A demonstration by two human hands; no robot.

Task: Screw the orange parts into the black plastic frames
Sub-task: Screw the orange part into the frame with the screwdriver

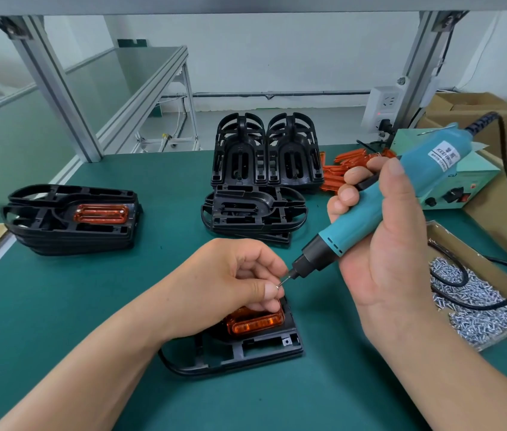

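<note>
You are pinching a tiny screw (278, 286) in your left hand (230, 281), with thumb and finger squeezing together on it. The screw is sitting right at the tip of the screwdriver (370, 209). Your right hand (386, 250) is wrapping tight around its blue handle. The screwdriver is slanting, with its long body running from up on the right down to the left, and its tip is pointing at your left fingers.

Just under your left hand, the black frame (277, 348) is lying flat on the green table (75, 306), close to you. Its square end is pointing right. The orange part (255, 325) is sitting in it, lying long-ways from left to right. Your left hand is covering the top of it.

On the left, a stack of frames (44, 225) is lying with an orange piece on top. Further back, more black frames (255, 213) are piling up, some standing tall (264, 150). Loose orange parts (336, 174) are lying behind them. A box of shiny screws (482, 309) is sitting on your right, with the black cord (451, 283) looping over it.
</note>
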